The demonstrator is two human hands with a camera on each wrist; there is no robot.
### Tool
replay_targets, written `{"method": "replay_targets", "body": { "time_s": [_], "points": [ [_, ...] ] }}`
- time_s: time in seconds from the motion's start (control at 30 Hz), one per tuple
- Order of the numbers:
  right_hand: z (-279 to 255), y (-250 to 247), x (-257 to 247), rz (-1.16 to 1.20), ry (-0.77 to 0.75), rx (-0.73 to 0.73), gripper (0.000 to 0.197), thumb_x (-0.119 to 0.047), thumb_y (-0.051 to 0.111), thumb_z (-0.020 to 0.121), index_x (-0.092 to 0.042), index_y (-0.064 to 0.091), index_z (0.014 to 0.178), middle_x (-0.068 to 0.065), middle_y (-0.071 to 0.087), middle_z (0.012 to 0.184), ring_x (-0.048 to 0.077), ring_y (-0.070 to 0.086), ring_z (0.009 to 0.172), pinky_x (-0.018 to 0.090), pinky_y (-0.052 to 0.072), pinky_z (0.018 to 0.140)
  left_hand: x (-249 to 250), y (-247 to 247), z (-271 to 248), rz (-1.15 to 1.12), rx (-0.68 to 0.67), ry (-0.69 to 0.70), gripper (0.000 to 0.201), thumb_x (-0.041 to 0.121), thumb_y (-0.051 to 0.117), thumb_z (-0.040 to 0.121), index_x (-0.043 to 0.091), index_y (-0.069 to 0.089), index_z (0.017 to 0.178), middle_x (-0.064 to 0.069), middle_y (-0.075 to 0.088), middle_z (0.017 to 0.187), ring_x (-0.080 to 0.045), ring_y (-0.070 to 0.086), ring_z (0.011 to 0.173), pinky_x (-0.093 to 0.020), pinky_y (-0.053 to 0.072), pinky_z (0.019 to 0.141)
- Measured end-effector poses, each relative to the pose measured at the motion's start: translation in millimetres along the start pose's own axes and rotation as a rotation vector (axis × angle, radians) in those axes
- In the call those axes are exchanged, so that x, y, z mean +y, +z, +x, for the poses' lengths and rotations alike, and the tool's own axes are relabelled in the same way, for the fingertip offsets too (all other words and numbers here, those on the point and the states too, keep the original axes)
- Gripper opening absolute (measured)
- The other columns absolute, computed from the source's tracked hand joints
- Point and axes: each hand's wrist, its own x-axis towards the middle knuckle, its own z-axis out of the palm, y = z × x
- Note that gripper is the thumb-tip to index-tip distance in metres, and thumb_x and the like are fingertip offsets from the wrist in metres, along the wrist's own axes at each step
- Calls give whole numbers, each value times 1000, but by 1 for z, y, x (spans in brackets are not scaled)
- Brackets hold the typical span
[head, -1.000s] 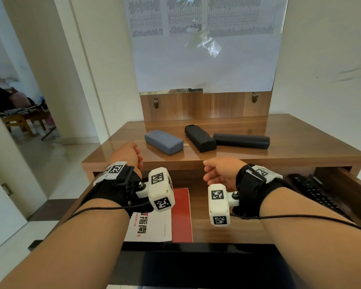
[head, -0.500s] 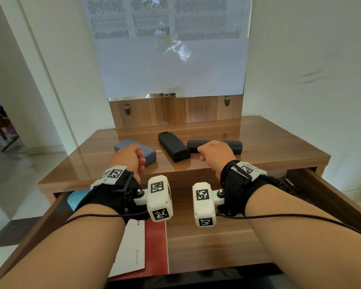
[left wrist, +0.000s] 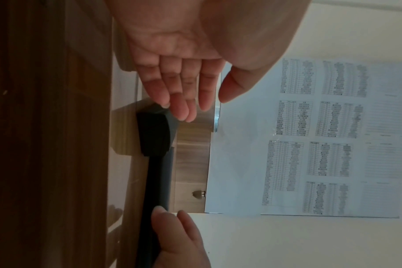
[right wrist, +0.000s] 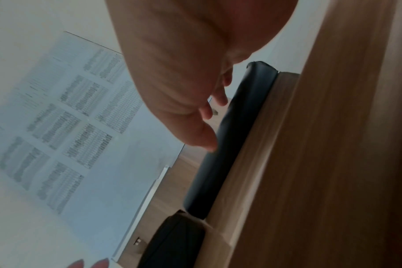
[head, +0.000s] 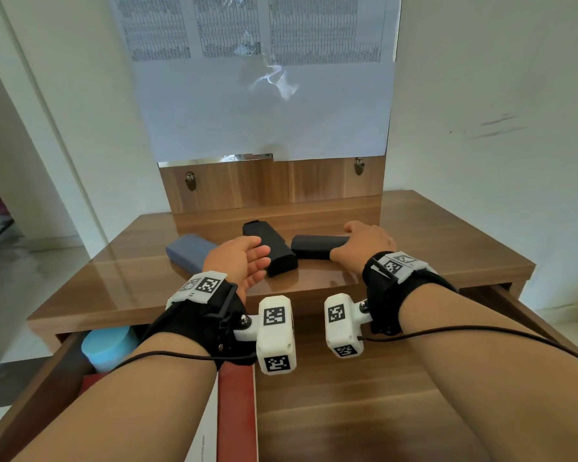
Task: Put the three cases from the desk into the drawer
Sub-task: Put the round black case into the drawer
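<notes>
Three cases lie on the desk top (head: pixel 447 248): a blue-grey case (head: pixel 186 251) at the left, a black case (head: pixel 274 250) in the middle, a long dark case (head: pixel 314 246) at the right. My left hand (head: pixel 259 261) hovers with straight fingers beside the black case's near end, partly over the blue-grey one. In the left wrist view the left hand (left wrist: pixel 209 107) holds nothing above the black case (left wrist: pixel 153 134). My right hand (head: pixel 346 243) grips the long case, thumb on its near side, fingers over the top; the right wrist view shows that hand (right wrist: pixel 216 125) on the long case (right wrist: pixel 236 145).
Below the desk the drawer (head: pixel 331 411) stands pulled out toward me. A light blue round container (head: pixel 109 345) sits in its left back corner and a red-and-white booklet (head: pixel 236 411) lies left of centre. A paper-covered mirror panel (head: pixel 264 111) rises behind the cases.
Both hands have moved forward from the drawer front onto the desk top. The left hand has uncurled beside the black case. The right hand has taken hold of the long dark case.
</notes>
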Motion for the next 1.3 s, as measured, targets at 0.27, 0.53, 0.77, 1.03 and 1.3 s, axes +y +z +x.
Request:
{"method": "replay_targets", "body": {
  "time_s": [0.27, 0.53, 0.77, 1.03, 1.3],
  "points": [
    [20, 6, 9, -211, -4, -58, 50, -41, 61, 71, -26, 53, 117, 6, 53, 119, 29, 46, 116, 43, 37, 99, -8, 14, 13, 39, 51, 2, 36, 23, 57, 83, 11, 59, 117, -1, 65, 93, -12, 59, 73, -24, 47, 58],
    [28, 4, 16, -261, 29, -116, 65, -46, 65, 68, -21, 48, 126, 9, 51, 124, 30, 47, 118, 44, 36, 103, -10, 20, 15, 58, 93, -11, 33, 22, 56, 83, 12, 59, 115, -3, 64, 105, -11, 56, 70, -24, 47, 59],
    [13, -9, 22, -104, 5, -182, 66, -45, 75, 60, -21, 48, 114, 3, 60, 106, 24, 60, 97, 43, 48, 93, -12, 21, 8, 59, 86, 1, 30, 20, 54, 84, 12, 57, 112, 0, 61, 90, -11, 56, 70, -24, 46, 59],
    [-36, -30, 57, 208, -118, -71, 53, -44, 74, 60, -27, 51, 105, -4, 60, 96, 15, 61, 84, 34, 53, 79, -21, 27, -4, 75, 36, 28, 19, 22, 56, 83, 15, 59, 100, 2, 63, 78, -10, 56, 66, -24, 45, 55],
    [-69, -30, 85, 148, -199, -320, 54, -37, 78, 67, -25, 54, 114, -3, 57, 108, 12, 58, 92, 20, 49, 70, -38, 35, -18, 125, -90, -26, 17, 21, 55, 84, 13, 61, 98, 0, 63, 75, -13, 57, 66, -27, 46, 64]
  ]
}}
